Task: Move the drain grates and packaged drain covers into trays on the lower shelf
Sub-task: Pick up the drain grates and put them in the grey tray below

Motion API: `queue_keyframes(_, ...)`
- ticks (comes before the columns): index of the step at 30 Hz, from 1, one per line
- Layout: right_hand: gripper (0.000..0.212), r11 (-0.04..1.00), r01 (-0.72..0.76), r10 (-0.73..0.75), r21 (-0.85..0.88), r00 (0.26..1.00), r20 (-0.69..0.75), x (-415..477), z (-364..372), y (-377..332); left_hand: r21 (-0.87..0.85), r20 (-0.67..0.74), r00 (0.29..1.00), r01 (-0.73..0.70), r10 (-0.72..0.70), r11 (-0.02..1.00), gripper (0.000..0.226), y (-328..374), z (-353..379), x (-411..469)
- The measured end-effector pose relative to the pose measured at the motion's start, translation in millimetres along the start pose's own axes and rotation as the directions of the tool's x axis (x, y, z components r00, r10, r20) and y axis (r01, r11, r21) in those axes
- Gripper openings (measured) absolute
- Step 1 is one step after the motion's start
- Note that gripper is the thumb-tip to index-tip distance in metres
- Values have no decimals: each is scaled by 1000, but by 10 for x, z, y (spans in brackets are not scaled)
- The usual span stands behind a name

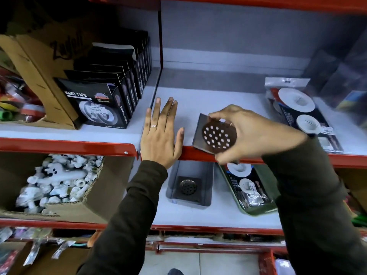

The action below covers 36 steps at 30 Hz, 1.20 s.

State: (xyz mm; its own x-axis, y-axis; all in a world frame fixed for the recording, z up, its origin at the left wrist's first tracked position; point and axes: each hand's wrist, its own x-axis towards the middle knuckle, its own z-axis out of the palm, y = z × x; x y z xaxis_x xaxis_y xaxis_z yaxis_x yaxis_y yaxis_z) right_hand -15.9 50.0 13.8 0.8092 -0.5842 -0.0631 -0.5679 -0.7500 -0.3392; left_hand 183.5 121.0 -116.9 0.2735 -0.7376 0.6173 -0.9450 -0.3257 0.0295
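My right hand (256,133) grips a square metal drain grate (215,134) with a round perforated centre, tilted over the front edge of the upper shelf (218,100). My left hand (160,133) lies flat and open on that shelf, left of the grate. A packaged drain cover (297,108) with white discs lies at the right of the upper shelf. On the lower shelf a grey tray (206,187) holds another drain grate (188,187). Beside it a green tray (256,210) holds a packaged drain cover (247,185).
Black nano tape boxes (99,104) and a cardboard box (37,62) fill the upper shelf's left bay. A carton of white plastic fittings (57,183) sits lower left. Red shelf edges (65,145) run across. Dark packages (341,76) stand at the upper right.
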Motion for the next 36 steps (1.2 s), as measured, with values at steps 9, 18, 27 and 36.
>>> queue_keyframes(9,78,998,45,-24,-43,916,401,-109,1214,42,2,-52,999,1,-1,1000,67,-8,71,3)
queue_keyframes(18,94,967,-249,255,-60,911,323,831,2776,684,-23,-70,998,-11,9,1000,66,-24,106,8)
queue_keyframes(27,95,979,-169,195,-111,934,301,921,3278,830,-15,-75,997,-12,11,1000,65,-32,130,4)
queue_keyframes(36,44,993,-36,54,113,986,-159,340,2713,723,19,-41,999,-9,10,1000,64,4,91,-30)
